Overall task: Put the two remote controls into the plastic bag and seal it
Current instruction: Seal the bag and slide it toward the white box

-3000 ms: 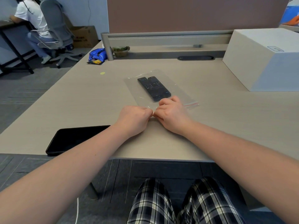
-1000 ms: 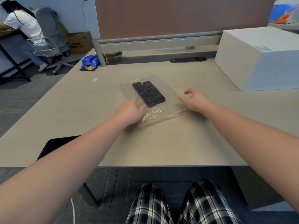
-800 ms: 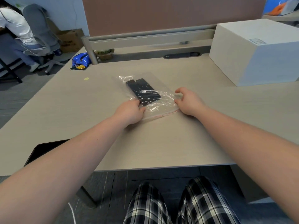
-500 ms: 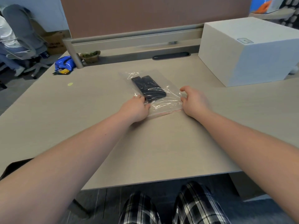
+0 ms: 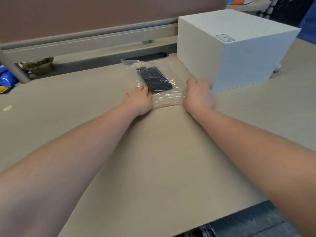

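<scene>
A clear plastic bag (image 5: 166,98) with a red zip strip along its near edge lies on the beige desk, crumpled and pulled taut. Two black remote controls (image 5: 154,79) lie side by side inside it, pointing away from me. My left hand (image 5: 139,100) grips the bag's near left corner, fingers closed on the plastic beside the remotes. My right hand (image 5: 199,94) grips the near right corner. The strip stretches between both hands.
A large white box (image 5: 230,48) stands just right of the bag, close to my right hand. A grey divider rail (image 5: 89,40) and a cable slot (image 5: 147,57) run along the back. A small potted plant (image 5: 40,65) and a blue packet (image 5: 6,79) sit far left.
Both hands went from pinching the strip's middle to the bag's near corners. The bag with the remotes has slid away from me, toward the white box. My head has leaned forward and right.
</scene>
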Tool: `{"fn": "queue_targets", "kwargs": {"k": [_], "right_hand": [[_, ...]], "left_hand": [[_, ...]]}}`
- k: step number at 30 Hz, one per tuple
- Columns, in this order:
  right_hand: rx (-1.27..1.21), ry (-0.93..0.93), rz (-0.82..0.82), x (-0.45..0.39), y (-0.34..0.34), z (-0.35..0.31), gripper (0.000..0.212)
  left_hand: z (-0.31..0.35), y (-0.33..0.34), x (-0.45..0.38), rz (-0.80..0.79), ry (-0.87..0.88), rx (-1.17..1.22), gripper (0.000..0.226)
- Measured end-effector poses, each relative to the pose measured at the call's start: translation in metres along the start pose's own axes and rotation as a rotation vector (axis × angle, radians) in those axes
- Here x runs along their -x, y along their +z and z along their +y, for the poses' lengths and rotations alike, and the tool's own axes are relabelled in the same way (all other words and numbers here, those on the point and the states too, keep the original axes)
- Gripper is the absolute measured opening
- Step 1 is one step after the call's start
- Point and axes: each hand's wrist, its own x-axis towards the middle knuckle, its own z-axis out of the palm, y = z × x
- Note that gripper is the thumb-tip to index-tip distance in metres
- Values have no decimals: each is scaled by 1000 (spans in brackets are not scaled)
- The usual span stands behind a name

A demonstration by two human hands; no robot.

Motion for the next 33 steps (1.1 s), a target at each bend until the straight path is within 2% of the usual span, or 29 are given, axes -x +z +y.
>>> {"fn": "queue_targets", "kwargs": {"k": [9,15,21,28,33], "right_hand": [[252,-112,-2,-33,-2,-1,35],[376,-161,-75,-40,-3,-3,36],[321,-157,-128,-42,-2,2,38],[272,-173,-95,-37,-2,5,37],[-56,-149,3,-9,-5,22,28]], "left_hand": [[17,2,-48,1,24,52,43],[19,7,-55,33,23,69,44],[15,11,-46,82,-2,118,43],[15,14,-16,246,2,191,38],[15,17,-2,271,-2,200,38]]}}
